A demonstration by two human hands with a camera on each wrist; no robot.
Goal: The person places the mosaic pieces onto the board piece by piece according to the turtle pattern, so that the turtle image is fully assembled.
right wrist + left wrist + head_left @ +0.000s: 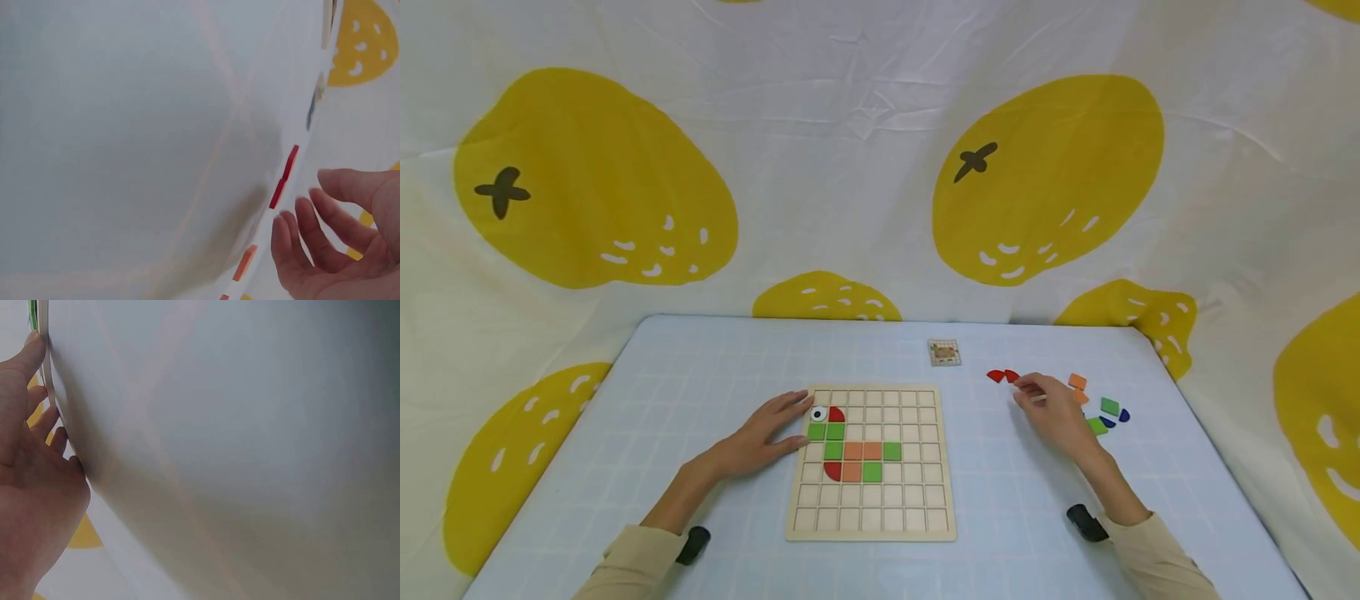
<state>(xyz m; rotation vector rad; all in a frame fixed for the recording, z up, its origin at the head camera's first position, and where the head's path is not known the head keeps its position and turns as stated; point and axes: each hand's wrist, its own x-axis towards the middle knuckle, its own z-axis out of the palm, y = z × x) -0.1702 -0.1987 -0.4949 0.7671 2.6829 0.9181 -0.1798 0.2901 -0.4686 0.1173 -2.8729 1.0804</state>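
The wooden grid board (872, 536) lies on the table, with green, orange and red pieces and an eye piece (818, 413) in its upper left cells. My left hand (762, 437) rests its spread fingers on the board's left edge; the left wrist view shows this hand (37, 456) at the edge too. To the right, my right hand (1052, 410) hovers beside two red pieces (996, 376), its fingers loosely bent and apart. In the right wrist view nothing shows between the fingers of this hand (337, 237), near the red pieces (284, 178).
A small picture card (944, 352) lies behind the board, to its right. Orange pieces (1078, 381), green pieces (1109, 406) and blue pieces (1124, 415) are scattered around and beyond the right hand. A lemon-patterned cloth hangs behind the table.
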